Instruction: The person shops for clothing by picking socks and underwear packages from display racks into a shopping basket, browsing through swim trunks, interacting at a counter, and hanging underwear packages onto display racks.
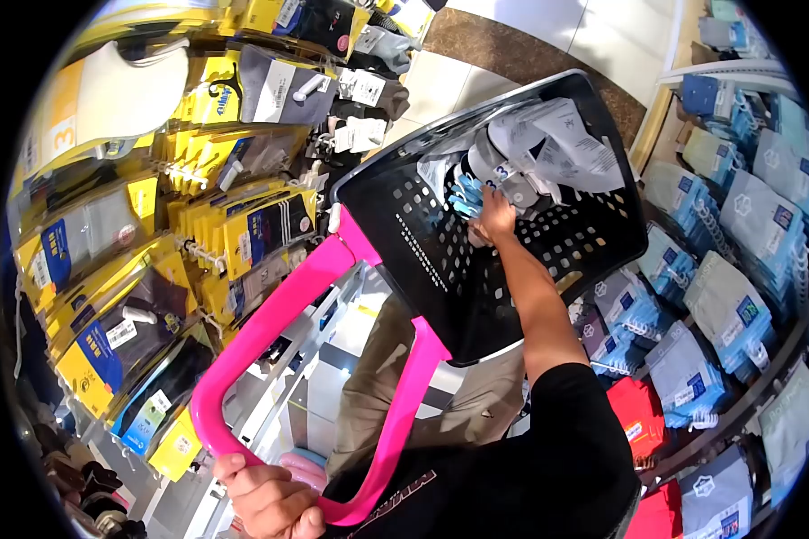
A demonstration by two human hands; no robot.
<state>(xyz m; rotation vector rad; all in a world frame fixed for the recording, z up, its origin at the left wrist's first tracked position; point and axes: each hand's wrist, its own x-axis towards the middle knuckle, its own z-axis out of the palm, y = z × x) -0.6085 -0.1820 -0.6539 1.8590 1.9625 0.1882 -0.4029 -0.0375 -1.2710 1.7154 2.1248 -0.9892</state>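
My left hand (265,499) is wrapped round the lower left corner of the bright pink handle (274,319). The handle joins a black perforated basket (404,242). Inside the basket, my right hand (494,220) has its fingers closed at some light-blue packaging (466,195); whether it grips this or something beneath is hard to see. Grey and white packaged items (571,148) lie beside and beyond that hand, towards the basket's far end.
Yellow-carded sock packs (265,229) hang on hooks at the left. Light-blue and grey packs (755,216) hang along the right, with red packs (636,418) lower down. A tiled floor (535,22) shows beyond the basket.
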